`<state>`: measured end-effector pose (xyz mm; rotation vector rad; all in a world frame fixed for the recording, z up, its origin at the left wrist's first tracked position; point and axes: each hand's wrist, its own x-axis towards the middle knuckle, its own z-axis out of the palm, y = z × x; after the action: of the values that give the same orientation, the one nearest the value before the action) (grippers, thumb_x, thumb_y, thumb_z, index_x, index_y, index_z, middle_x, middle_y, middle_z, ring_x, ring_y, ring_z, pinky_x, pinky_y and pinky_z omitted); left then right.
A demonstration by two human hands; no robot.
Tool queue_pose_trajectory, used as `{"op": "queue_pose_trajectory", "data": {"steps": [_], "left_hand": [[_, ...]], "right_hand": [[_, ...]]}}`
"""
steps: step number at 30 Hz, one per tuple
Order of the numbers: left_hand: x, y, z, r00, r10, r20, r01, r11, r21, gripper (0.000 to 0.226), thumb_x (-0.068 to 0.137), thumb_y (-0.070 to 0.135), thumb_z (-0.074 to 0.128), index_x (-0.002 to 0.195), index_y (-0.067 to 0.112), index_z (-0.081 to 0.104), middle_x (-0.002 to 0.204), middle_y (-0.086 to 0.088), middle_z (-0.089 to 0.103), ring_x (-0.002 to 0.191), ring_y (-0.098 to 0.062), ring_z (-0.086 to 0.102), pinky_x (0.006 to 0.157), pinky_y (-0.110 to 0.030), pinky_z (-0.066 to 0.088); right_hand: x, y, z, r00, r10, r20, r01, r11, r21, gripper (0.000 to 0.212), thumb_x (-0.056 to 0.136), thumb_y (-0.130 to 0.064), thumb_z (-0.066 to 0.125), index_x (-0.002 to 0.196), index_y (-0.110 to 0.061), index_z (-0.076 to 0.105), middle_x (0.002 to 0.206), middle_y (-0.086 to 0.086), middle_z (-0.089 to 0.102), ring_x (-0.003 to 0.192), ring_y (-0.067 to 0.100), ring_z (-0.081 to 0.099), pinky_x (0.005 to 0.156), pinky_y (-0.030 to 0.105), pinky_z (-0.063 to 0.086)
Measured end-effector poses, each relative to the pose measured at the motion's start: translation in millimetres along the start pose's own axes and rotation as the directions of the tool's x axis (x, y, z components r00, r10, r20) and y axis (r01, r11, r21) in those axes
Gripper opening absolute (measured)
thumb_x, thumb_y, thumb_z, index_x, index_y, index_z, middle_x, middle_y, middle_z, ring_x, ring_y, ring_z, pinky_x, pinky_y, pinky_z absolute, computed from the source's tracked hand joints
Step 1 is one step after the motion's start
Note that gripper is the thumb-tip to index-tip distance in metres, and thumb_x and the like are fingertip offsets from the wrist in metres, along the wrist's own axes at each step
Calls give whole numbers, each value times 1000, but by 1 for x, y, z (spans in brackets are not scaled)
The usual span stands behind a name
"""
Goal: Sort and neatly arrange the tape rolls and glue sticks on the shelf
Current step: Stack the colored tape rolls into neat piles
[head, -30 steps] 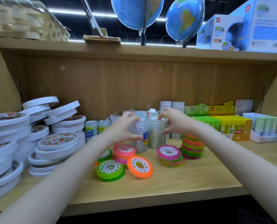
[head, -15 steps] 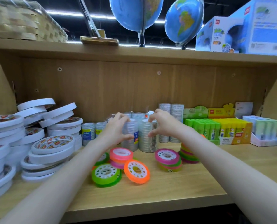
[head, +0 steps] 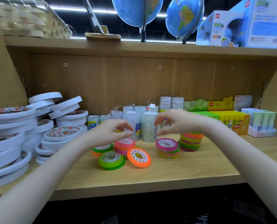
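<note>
Above the wooden shelf board (head: 167, 175), the left hand (head: 109, 132) and right hand (head: 171, 122) are hovering with fingers loosely curled, gripping nothing, just before two upright stacks of clear tape rolls (head: 148, 126). Neon green, pink and orange tape rolls (head: 126, 152) are lying scattered beneath them. Flat white tape rolls (head: 13, 133) are sitting piled at left, and boxed green and yellow glue sticks (head: 228, 119) are standing at right.

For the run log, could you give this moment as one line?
left hand: open | right hand: open | both hover before clear tape stacks | neon rolls loose
</note>
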<state>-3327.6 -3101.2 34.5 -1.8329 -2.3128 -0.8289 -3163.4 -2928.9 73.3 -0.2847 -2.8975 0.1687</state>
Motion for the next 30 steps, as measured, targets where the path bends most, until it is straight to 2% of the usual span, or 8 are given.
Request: {"op": "queue_pose_trajectory", "data": {"steps": [3,6,9,12,14,20,23,30], "left_hand": [[-19,-3,0,989,-50,136,37,994,98,30,88,44,57,114,30,56,117,12,56,113,-5,50,95,-22,39],[-33,-12,-2,954,-190,230,171,980,101,97,58,85,51,136,30,36,134,13,38,125,-5,37,99,-19,30],[-43,-18,-1,918,-217,331,200,976,84,131,32,95,50,144,34,18,138,20,26,127,0,28,103,-16,22],[-48,-18,8,946,-164,280,157,986,47,107,57,71,67,144,34,17,146,17,28,120,8,28,95,-4,22],[-48,-14,14,963,-131,236,136,991,-4,89,71,49,70,143,33,20,144,15,33,117,9,30,88,-1,23],[-48,-18,15,986,-137,93,148,982,-115,88,71,37,77,142,30,25,143,12,33,124,0,34,105,-18,29],[-48,-19,13,982,-169,79,177,979,-99,81,72,34,77,138,26,31,131,8,41,111,-4,42,97,-18,36],[-50,-11,18,981,-181,70,184,982,-45,75,76,39,72,137,27,30,125,7,43,112,-6,44,93,-18,35]], "right_hand": [[-16,3,22,982,64,176,-47,994,-98,45,81,-45,66,121,-32,51,123,-5,51,115,15,48,95,31,41],[-16,5,37,992,76,96,-65,991,-118,47,80,-35,70,121,-28,48,124,-2,50,116,18,46,95,30,40],[-12,-7,42,999,-10,-47,5,995,-97,42,83,-37,66,118,-22,51,117,-3,47,111,16,47,89,24,38],[-12,-32,49,991,-116,-72,124,985,118,40,80,-49,65,110,-24,55,114,-8,58,103,8,52,85,22,42],[-13,-43,60,992,-120,-34,123,986,117,43,75,-53,67,106,-27,51,108,-8,59,99,9,52,84,26,43],[-15,-36,43,993,-57,-101,73,983,169,31,76,-33,70,96,-29,47,93,-6,58,85,14,54,72,25,42],[4,-32,31,971,27,-237,51,947,316,26,80,-32,68,98,-23,52,98,-3,60,87,16,55,76,28,43],[41,-52,63,996,-9,91,-9,981,193,44,85,-52,57,112,-20,45,111,1,57,96,17,55,79,31,44]]}}
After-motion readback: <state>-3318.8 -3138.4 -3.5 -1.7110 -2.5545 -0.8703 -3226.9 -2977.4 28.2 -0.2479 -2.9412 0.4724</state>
